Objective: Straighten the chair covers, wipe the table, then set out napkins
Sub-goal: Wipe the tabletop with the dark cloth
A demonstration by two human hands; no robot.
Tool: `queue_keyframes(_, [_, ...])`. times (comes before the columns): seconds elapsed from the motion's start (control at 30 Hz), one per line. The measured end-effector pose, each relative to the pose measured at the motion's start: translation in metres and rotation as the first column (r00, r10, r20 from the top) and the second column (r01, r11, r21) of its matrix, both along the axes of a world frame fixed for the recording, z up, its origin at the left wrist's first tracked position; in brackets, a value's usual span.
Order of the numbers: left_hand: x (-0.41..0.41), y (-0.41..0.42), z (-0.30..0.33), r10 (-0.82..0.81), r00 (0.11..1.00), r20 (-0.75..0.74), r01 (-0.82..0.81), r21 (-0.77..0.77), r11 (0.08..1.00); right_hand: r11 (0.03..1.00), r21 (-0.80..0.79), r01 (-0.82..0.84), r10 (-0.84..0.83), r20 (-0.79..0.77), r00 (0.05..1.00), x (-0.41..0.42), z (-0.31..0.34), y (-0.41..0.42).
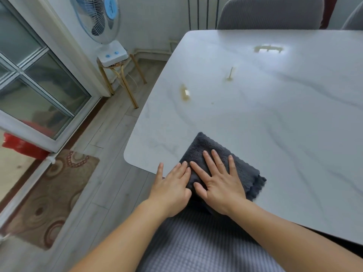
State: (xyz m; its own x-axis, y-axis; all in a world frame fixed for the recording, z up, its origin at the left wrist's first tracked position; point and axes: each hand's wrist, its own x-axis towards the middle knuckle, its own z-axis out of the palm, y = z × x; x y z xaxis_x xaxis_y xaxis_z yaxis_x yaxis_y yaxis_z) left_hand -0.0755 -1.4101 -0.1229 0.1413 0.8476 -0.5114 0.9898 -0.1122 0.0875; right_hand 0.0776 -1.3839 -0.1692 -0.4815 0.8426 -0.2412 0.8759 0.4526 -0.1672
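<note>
A folded dark grey cloth lies on the near left corner of the white marble table. My right hand presses flat on the cloth with its fingers spread. My left hand lies flat beside it, fingertips on the cloth's left edge and thumb over the table's rim. Yellowish spill marks show on the tabletop: one toward the left edge, one in the middle, one near the far side. A grey covered chair stands behind the table.
A second chair's edge shows at the far right. A white and blue fan sits on a wooden stool left of the table. A patterned rug lies by the glass door. My lap in checked fabric is below the table edge.
</note>
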Motion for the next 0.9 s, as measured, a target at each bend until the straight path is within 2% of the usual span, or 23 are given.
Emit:
queue_keyframes(0.2, [-0.037,0.006,0.0,0.022,1.0,-0.01,-0.022,0.022,1.0,0.998,-0.032,-0.052,0.052,0.0,0.999,-0.037,0.003,0.009])
queue_keyframes(0.4, [-0.112,0.023,-0.006,0.019,0.998,-0.063,-0.015,0.062,0.998,0.995,-0.018,-0.103,0.102,-0.011,0.995,-0.109,0.003,0.032])
queue_keyframes(0.53, [-0.166,0.048,-0.013,-0.052,0.998,-0.029,0.054,0.088,0.995,0.999,0.05,-0.017,0.019,-0.035,0.999,-0.158,-0.005,0.049])
queue_keyframes(0.63, [-0.195,0.073,-0.013,-0.163,0.987,-0.003,0.162,0.099,0.982,0.984,0.1,0.148,-0.148,-0.012,0.989,-0.186,-0.009,0.053])
queue_keyframes(0.9, [-0.207,0.134,-0.018,-0.396,0.918,-0.004,0.393,0.141,0.909,0.91,0.1,0.402,-0.408,0.052,0.912,-0.212,-0.005,0.07])
